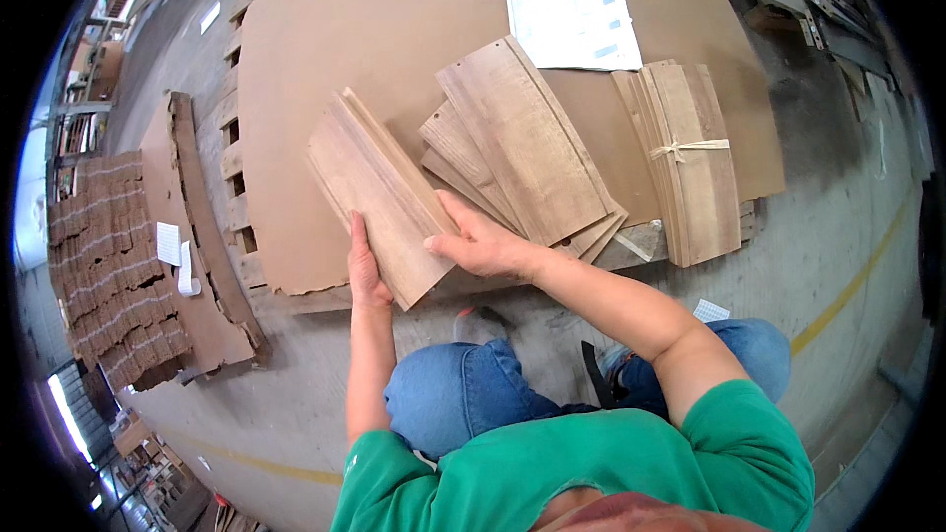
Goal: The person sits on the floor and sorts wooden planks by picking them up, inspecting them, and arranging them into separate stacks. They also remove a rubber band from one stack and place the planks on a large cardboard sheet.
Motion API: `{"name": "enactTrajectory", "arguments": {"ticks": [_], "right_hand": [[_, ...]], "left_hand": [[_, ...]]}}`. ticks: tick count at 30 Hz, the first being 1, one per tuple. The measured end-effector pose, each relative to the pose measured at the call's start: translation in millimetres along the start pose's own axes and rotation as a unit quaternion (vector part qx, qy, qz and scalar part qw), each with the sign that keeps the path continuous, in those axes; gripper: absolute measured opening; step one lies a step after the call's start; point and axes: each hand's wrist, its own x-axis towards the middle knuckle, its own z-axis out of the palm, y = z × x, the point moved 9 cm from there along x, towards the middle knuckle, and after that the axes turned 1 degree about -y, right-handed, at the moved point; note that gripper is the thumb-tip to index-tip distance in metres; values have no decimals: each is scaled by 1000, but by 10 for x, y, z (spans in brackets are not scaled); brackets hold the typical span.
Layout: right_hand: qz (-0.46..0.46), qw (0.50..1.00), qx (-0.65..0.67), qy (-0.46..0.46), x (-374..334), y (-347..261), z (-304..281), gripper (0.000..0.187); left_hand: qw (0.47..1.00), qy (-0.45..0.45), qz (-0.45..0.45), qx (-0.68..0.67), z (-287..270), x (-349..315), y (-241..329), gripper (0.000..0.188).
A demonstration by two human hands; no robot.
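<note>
Wood-grain boards (372, 192) gripped between both hands

My left hand (367, 271) is clamped on the left edge of this small stack, my right hand (483, 241) on its right edge. I hold it slanted over the near part of a brown cardboard sheet (335, 30), which covers a wooden pallet (233, 128). Just to the right, loose boards (527, 153) lie fanned; beyond them sits a tied bundle (702, 187). Printed sheets (570, 8) lie farther up, and corrugated pieces (113, 256) are stacked well off left.
</note>
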Motion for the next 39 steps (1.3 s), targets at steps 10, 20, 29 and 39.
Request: {"name": "enactTrajectory", "arguments": {"ticks": [10, 20, 29, 39], "right_hand": [[-48, 843, -528, 88, 259, -659, -949, 46], [156, 854, -474, 149, -218, -273, -2228, 55], [166, 947, -248, 115, -33, 212, -2213, 51], [82, 903, -313, 282, -51, -382, -2486, 42]], "left_hand": [[916, 236, 146, 291, -618, 275, 808, 74], [767, 271, 42, 579, -981, 385, 839, 83], [654, 203, 51, 727, 294, -152, 1314, 59], [785, -75, 64, 611, 2180, -457, 225, 35]]}}
